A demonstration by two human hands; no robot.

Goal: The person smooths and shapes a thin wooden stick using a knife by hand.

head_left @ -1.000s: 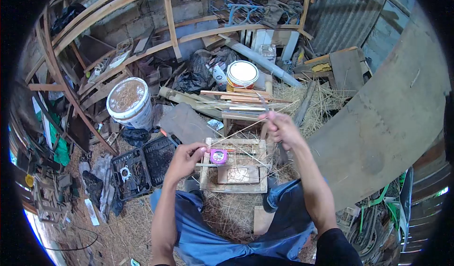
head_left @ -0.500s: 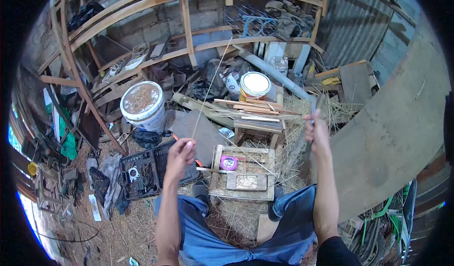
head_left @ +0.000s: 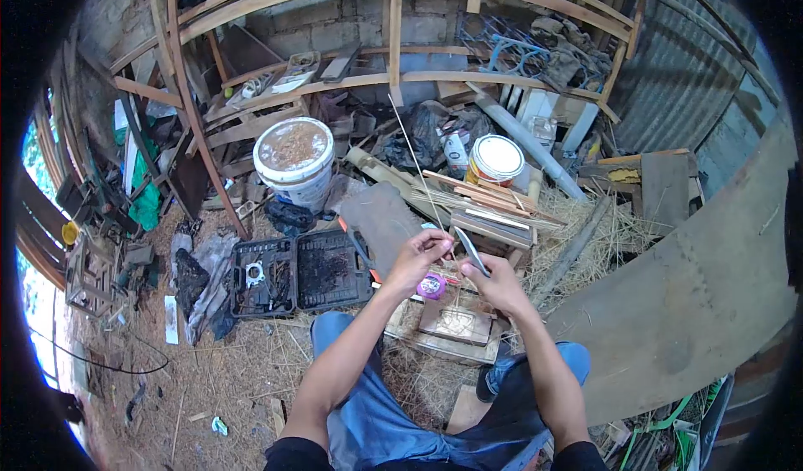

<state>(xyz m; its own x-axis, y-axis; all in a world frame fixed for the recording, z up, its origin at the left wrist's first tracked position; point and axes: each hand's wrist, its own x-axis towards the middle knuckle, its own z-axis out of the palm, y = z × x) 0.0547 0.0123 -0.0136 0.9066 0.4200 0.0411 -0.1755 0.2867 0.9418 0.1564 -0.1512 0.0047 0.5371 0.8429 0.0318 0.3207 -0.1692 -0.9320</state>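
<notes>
My left hand [head_left: 418, 262] pinches a long thin wooden strip [head_left: 410, 146], which slants up and away to the left. In my right hand [head_left: 498, 287] is a knife [head_left: 472, 251], its blade pointing up and to the left. Both hands are close together in front of me, with the strip's near end between them. Below them sits a low wooden crate [head_left: 477, 352]. A pink tape measure [head_left: 431, 285] and a wooden block [head_left: 456, 322] lie on it, partly behind my hands.
Several wooden strips lie stacked on a small stool [head_left: 493, 228] ahead. A white-lidded bucket [head_left: 497, 158] and a larger bucket [head_left: 293, 160] stand farther back. An open tool case [head_left: 335, 270] is on the left. A large board [head_left: 669, 304] leans on the right.
My hands have come together, the right moving left and down with the knife. The strip now tilts to the left instead of right. The view has shifted.
</notes>
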